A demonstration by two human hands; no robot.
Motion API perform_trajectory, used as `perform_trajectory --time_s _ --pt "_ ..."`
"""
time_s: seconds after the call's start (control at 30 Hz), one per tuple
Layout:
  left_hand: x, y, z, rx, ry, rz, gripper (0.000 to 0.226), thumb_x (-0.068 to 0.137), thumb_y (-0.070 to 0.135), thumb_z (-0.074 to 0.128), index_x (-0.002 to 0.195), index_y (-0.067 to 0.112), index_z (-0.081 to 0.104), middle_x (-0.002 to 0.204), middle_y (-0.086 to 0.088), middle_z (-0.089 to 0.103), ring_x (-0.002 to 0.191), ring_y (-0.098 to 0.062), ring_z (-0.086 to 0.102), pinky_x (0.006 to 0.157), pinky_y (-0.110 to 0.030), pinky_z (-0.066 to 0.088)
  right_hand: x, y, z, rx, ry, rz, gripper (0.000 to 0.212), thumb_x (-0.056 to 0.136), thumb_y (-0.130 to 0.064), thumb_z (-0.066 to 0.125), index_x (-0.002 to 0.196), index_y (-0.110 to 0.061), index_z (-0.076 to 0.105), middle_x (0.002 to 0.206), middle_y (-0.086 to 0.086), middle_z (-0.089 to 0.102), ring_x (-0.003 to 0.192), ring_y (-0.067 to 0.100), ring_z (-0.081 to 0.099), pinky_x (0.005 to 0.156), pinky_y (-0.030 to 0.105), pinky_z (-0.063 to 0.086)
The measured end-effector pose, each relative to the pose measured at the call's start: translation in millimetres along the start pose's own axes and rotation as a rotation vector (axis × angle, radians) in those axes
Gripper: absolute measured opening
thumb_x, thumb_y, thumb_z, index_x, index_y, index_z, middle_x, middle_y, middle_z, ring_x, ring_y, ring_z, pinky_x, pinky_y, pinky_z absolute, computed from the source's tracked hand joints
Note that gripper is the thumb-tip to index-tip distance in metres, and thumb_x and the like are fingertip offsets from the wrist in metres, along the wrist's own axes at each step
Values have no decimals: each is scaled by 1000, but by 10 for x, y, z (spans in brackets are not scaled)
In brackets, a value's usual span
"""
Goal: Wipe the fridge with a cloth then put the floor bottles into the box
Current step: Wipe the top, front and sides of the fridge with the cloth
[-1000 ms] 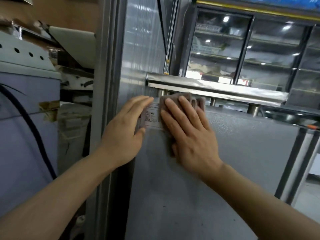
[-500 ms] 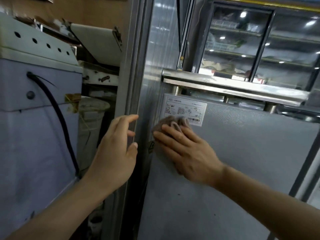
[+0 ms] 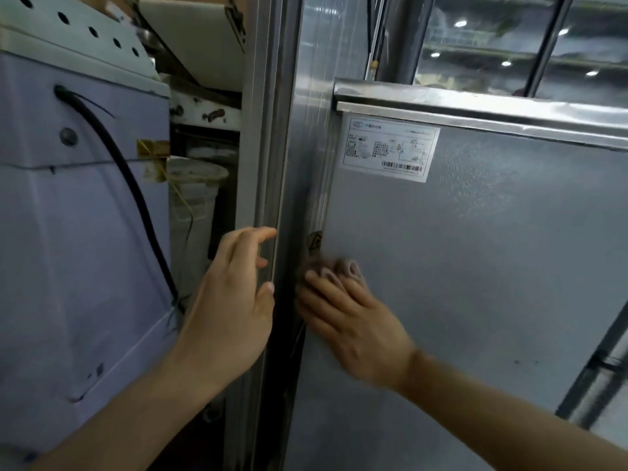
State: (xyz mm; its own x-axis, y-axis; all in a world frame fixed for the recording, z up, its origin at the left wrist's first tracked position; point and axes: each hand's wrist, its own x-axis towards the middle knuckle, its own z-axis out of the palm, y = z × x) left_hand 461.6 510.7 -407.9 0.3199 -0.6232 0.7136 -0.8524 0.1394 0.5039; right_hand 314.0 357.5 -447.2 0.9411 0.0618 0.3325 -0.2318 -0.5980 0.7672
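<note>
While my right hand [image 3: 353, 321] is pressing flat on the grey fridge side panel [image 3: 492, 283], I am seeing its fingers lying fairly straight over a brownish cloth [image 3: 314, 268], which is bunched under the fingertips and peeking out just past them. That cloth is sitting at the panel's left edge, below the white rating label [image 3: 390, 149] and well apart from it. My left hand [image 3: 234, 307] is hanging open beside the metal corner post [image 3: 261, 130], fingers loosely curved and holding nothing; whether the fingertips are touching the post I cannot tell. A narrow dark gap is running between post and panel. Rightward and downward the panel is stretching wide and bare; upward it is ending at a steel ledge [image 3: 475, 103]. Left of the post, a pale appliance [image 3: 68, 232] with a black cable [image 3: 129, 178] is crowding close.
</note>
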Motion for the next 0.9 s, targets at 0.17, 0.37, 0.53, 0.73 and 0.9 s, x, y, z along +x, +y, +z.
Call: perform_trajectory --time_s 0.17,0.37,0.53,0.73,0.9 --pt "-105 -8 158 5 -96 -31 63 87 5 58 139 28 32 133 10 37 105 5 42 76 -5 35 -491 8 -45 -68 -76 -81 61 85 -31 46 143 -15 38 153 2 30 142 26 27 116 46 11" --pt "52 199 530 -1 -124 41 85 86 8 61 148 33 8 153 7 17 129 -10 36 101 -21 31 -277 965 -563 -112 282 365 56 92 -25 40 147 -16 35 154 4 29 144 29 21 116 45 14" --pt "46 241 789 156 -39 47 90 84 6 61 150 24 3 158 -2 6 142 -21 17 108 -26 20 -417 607 -237 49 420 476 50 98 -23 28 145 -11 36 154 8 28 145 31 16 117 44 14" --pt "29 278 811 193 -66 23 94 84 5 62 149 25 -4 159 -3 1 142 -27 16 106 -40 31 -1295 -151 251 -9 36 152 62 88 -24 40 147 -13 26 156 2 22 146 25 13 118 40 10" --pt "-1 444 795 377 -43 25 95 75 9 72 150 12 13 157 -12 1 136 -36 12 108 -54 26 -1453 212 -24 -7 52 197 50 98 -23 27 146 -12 32 152 3 30 142 26 25 115 43 18"
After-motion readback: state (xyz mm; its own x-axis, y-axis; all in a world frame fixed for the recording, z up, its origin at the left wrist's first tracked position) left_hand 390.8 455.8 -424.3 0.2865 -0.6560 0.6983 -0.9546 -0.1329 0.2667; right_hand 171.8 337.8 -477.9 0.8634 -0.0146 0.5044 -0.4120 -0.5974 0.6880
